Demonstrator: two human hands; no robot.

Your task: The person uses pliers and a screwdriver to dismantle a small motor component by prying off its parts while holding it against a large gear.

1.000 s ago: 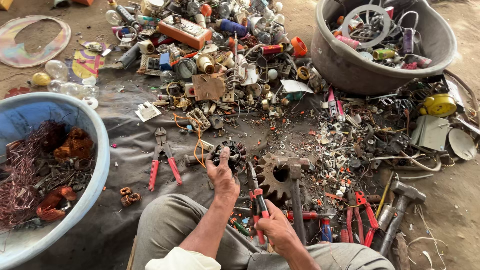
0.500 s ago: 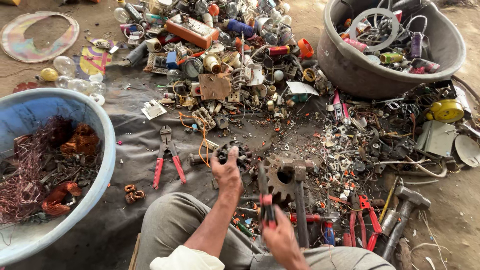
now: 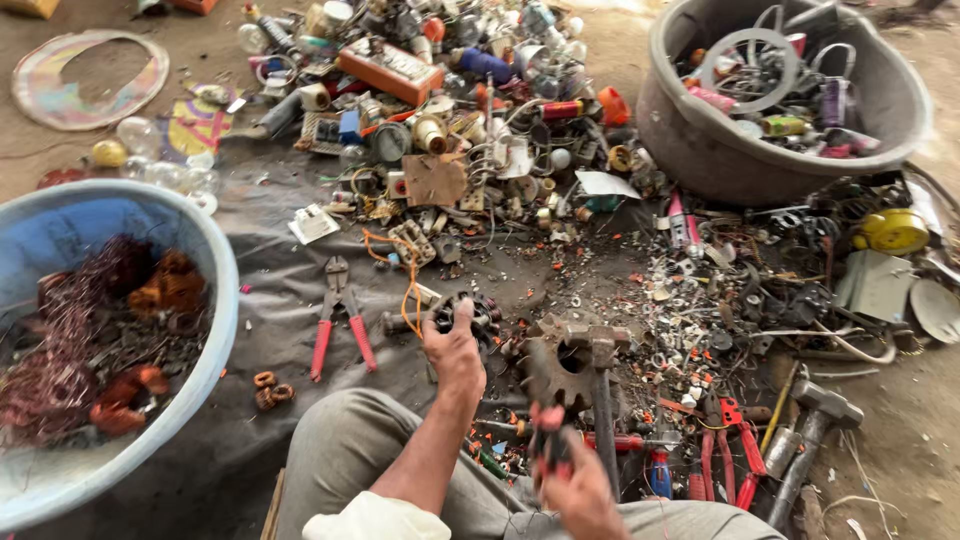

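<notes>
Here left hand [image 3: 455, 350] is clamped on one round, dark metal motor part [image 3: 462, 312] at centre frame. Right hand [image 3: 575, 485] grips one red-handled tool [image 3: 548, 440]. One toothed rusty gear [image 3: 555, 375] sits just right.

Soft, even daylight covers the whole scene, with no single bright source visible. Shadows are faint and short, pooling only under the scrap just beyond the left hand [image 3: 455, 350]. The ground at the far edge, well past both hands, looks paler and slightly washed out. The right hand [image 3: 578, 492] is smeared by motion blur, its outline unclear. The left hand is sharper. Near the frame's corners, shapes stretch and curve from wide-angle distortion.
</notes>
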